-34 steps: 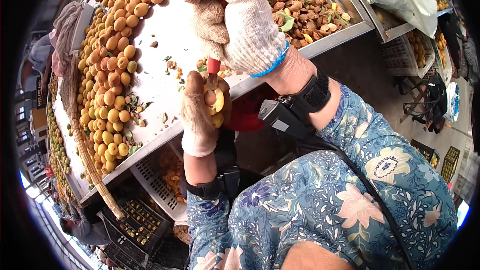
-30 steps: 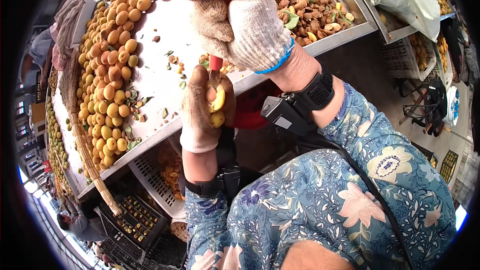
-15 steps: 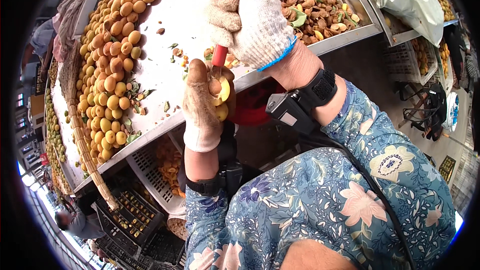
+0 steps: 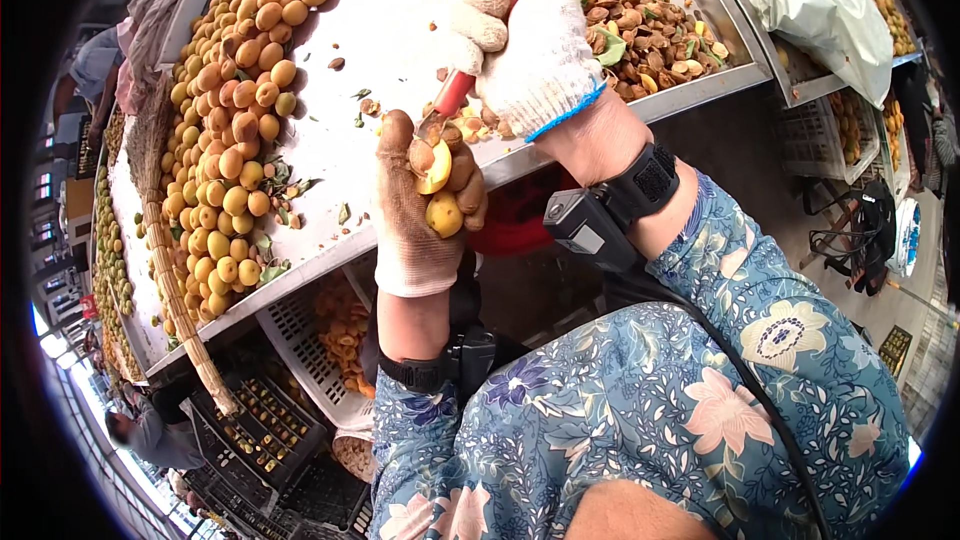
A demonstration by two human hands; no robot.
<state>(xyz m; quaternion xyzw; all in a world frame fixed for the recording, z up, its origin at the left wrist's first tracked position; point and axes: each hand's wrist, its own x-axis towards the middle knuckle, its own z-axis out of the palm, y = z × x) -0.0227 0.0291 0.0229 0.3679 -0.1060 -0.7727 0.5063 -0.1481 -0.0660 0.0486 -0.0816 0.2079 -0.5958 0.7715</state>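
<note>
My left hand (image 4: 425,205), in a brown-stained knit glove, is closed round a cut apricot (image 4: 437,172) and a whole yellow apricot (image 4: 444,215). The brown stone (image 4: 421,155) shows in the cut flesh. My right hand (image 4: 530,50), in a white knit glove with a blue cuff edge, grips a red-handled tool (image 4: 455,92). Its metal tip points down at the cut apricot, beside the stone; whether it touches is hard to see. Both hands are over the front edge of the metal table (image 4: 375,35).
Apricots (image 4: 230,160) are heaped along the table's left, beside a straw broom (image 4: 165,270). A pile of stones and scraps (image 4: 650,35) lies at the right. Below the edge are a white crate (image 4: 310,345) of orange halves, black trays (image 4: 265,430) and a red container (image 4: 520,215).
My left hand has turned, showing more of the cut apricot and the whole one. My right hand has shifted slightly right, and the red handle leans more to the right.
</note>
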